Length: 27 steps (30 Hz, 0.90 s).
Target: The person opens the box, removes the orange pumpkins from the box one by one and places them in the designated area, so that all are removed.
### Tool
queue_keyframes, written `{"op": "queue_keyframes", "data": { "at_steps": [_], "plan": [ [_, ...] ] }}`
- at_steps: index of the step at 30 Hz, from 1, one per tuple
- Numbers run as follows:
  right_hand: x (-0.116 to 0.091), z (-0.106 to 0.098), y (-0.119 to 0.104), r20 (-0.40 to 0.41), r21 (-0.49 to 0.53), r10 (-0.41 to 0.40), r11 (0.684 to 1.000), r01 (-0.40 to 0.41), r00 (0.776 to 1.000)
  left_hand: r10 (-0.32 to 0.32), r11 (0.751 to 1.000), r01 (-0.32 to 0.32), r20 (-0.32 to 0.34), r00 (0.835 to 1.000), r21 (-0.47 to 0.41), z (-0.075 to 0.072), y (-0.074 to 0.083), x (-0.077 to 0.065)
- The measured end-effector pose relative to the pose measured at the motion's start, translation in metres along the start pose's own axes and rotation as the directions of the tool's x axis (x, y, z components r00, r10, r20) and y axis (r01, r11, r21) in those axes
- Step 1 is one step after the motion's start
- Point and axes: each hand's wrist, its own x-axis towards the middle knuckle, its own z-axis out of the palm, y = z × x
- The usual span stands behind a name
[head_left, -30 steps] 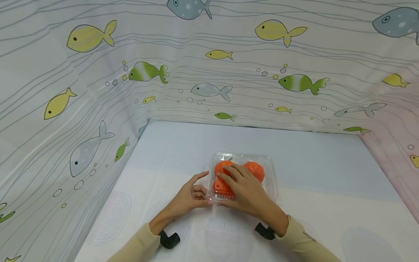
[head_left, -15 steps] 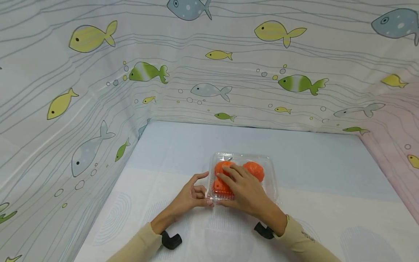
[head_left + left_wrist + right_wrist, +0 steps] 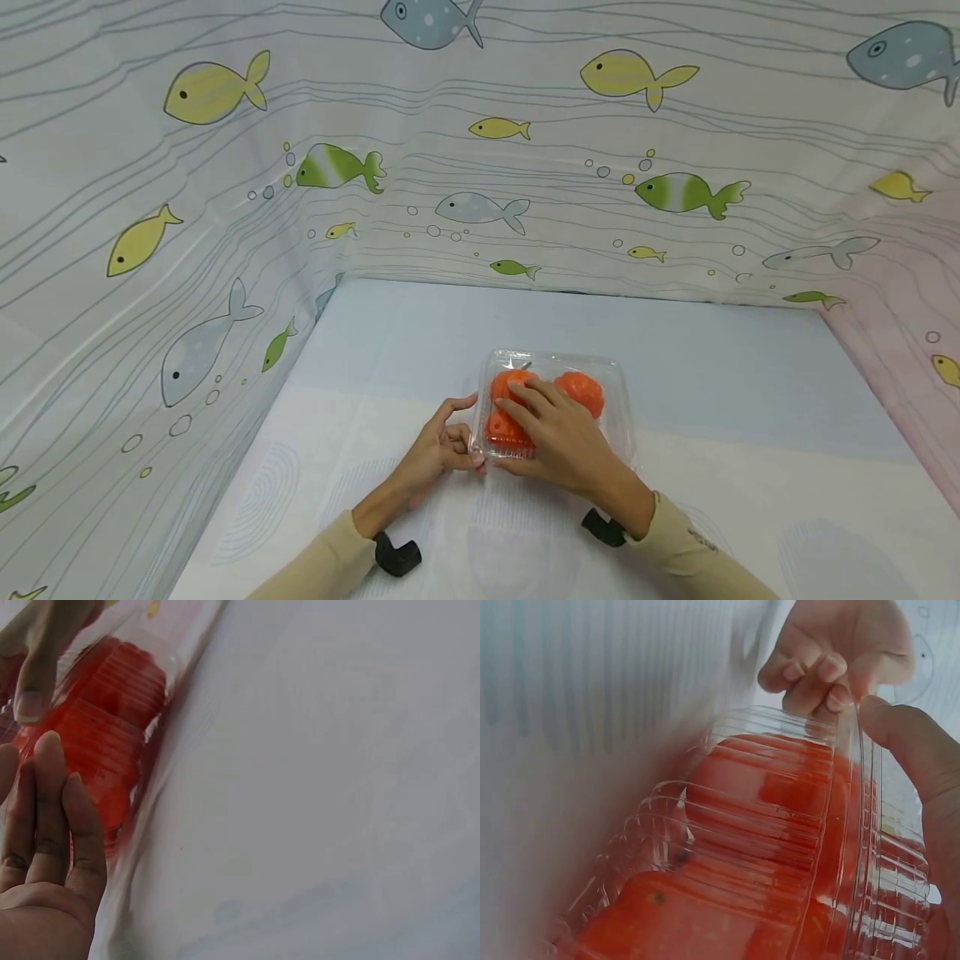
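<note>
A clear plastic clamshell container (image 3: pixel 619 417) lies on the table in the head view, its lid down over several red-orange tomatoes (image 3: pixel 580 394). My left hand (image 3: pixel 437 442) grips its left side near the front corner, with thumb and fingers at the rim. Spread over the lid, my right hand (image 3: pixel 562 429) has its fingertips on top above the tomatoes and its thumb at the front rim. In the right wrist view both thumbs meet close to the rim (image 3: pixel 861 772) at the corner. The right palm hides part of the container and its contents.
A pale patterned cloth covers the table (image 3: pixel 720 367). Fabric walls printed with fish (image 3: pixel 480 208) rise at the back and sides. Black straps or mounts (image 3: pixel 397 557) hang at both wrists.
My left wrist has shifted slightly to the right, and its thumb moves a little at the container's corner. The right hand and the container stay nearly still.
</note>
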Motion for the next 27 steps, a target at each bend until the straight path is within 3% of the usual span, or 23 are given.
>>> {"op": "queue_keyframes", "data": {
  "at_steps": [8, 16, 27],
  "plan": [
    [0.0038, -0.0013, 0.0009, -0.032, 0.010, -0.020, 1.000, 0.020, 0.999, 0.007, 0.999, -0.007, 0.006, 1.000, -0.043, -0.0021, -0.0016, -0.0019],
    [0.0036, -0.0022, 0.0026, -0.034, 0.018, -0.020, 1.000, 0.021, 0.999, 0.044, 0.997, -0.039, 0.073, 0.996, -0.062, -0.0049, -0.0007, -0.0034],
    [0.0024, -0.0044, 0.0034, -0.052, 0.028, -0.028, 0.999, 0.029, 0.998, 0.029, 0.999, -0.027, 0.069, 0.997, -0.025, -0.0059, -0.0020, -0.0025]
  ]
}}
